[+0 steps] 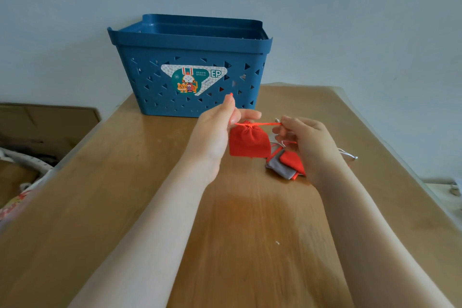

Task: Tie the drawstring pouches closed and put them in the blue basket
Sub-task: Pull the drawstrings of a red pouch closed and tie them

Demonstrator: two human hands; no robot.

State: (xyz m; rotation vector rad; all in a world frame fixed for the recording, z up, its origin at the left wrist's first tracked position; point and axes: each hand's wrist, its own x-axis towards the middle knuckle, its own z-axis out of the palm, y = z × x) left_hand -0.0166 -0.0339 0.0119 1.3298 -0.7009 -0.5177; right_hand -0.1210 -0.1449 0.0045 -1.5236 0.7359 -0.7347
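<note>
- red pouch (pixel 249 142) hangs in the air above the wooden table (pixel 125 195), just in front of the blue basket (pixel 190 67); its mouth is gathered into a tight pucker, so the cord looks drawn shut.
- red drawstring (pixel 265 123) runs out level from both sides of the pucker; held taut like this, the pouch's own weight keeps the neck cinched while a knot is made.
- left hand (pixel 225 122) pinches one cord end between thumb and forefinger, raised a little above the pouch mouth; a short red tip sticks up past the fingertips.
- right hand (pixel 302 137) pinches the other cord end at the same height as the mouth, fingers curled round it; a small pale bead shows just above that pinch.
- judgement: step in hand is closing/tying this pouch; whether a knot is already formed, cannot tell. nothing carried toward the basket yet.
- on the table under the right hand: a grey pouch (pixel 278 166) and a second red pouch (pixel 291 161) overlapping, loose cords trailing off to the right. they lie flat, likely waiting their turn within easy reach.
- basket stands at the far edge of the table against the wall, open top toward the hands; a sticker on its front wall. a speck of red shows through one hole, contents otherwise hidden.
- left of the table: cardboard and some cloth lower down, not involved.
</note>
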